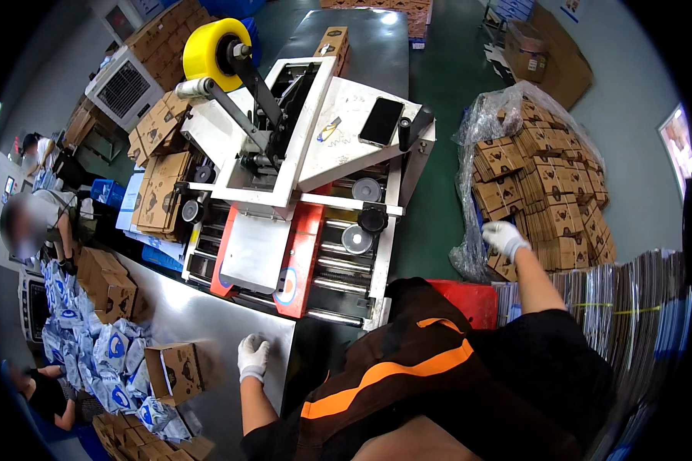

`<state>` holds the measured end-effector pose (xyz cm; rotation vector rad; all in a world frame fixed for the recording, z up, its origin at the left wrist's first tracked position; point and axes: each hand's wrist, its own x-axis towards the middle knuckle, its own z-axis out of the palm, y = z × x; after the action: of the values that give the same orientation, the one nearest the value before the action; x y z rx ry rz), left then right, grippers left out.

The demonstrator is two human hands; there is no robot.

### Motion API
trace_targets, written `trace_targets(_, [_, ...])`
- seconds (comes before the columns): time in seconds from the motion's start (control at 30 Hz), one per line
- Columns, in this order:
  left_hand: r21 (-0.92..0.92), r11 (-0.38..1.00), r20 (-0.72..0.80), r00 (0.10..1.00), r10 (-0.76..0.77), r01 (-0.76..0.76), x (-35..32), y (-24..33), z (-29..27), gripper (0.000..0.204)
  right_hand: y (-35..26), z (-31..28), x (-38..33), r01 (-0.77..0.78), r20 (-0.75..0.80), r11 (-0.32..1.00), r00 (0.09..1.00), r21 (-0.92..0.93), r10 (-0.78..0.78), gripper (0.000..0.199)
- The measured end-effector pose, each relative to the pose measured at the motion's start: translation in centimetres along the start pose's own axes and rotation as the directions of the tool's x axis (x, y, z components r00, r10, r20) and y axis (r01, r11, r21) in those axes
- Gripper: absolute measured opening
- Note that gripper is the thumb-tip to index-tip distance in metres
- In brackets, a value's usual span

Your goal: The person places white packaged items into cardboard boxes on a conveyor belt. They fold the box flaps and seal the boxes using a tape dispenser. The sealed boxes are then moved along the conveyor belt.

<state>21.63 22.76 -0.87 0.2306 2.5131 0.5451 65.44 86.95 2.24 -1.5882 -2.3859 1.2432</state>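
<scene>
My left hand, in a white glove, rests flat on the steel table near its right edge, holding nothing. A small open brown carton stands on the table just left of it. My right hand, also gloved, reaches out to the right and touches the stack of flat brown cartons wrapped partly in clear plastic. Whether its fingers grip a carton cannot be told.
A carton-sealing machine with rollers and a yellow tape roll stands ahead, a black phone on its top. Blue-and-white pouches lie left on the table. Other people work at far left. A red bin and bundled sheets sit right.
</scene>
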Motion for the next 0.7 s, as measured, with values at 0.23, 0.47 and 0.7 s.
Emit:
trace_targets(0.23, [-0.148, 0.984, 0.007, 0.995, -0.095, 0.095, 1.9, 2.7, -2.2, 0.056, -10.0, -15.9, 21.2, 0.072, -0.215, 0.996, 0.973, -0.055, -0.082, 0.039])
trace_targets(0.47, [-0.082, 0.880, -0.023, 0.882, -0.471, 0.467, -0.5, 0.1, -0.5, 0.020, -26.3, -16.7, 45.9, 0.239, -0.093, 0.803, 0.935, -0.545, -0.341, 0.058])
trace_targets(0.7, [0.039, 0.793, 0.190, 0.774, -0.603, 0.608, -7.1, 6.7, 7.9, 0.026, -35.5, -7.1, 55.8, 0.521, 0.322, 0.544, 0.847, -0.658, -0.422, 0.056])
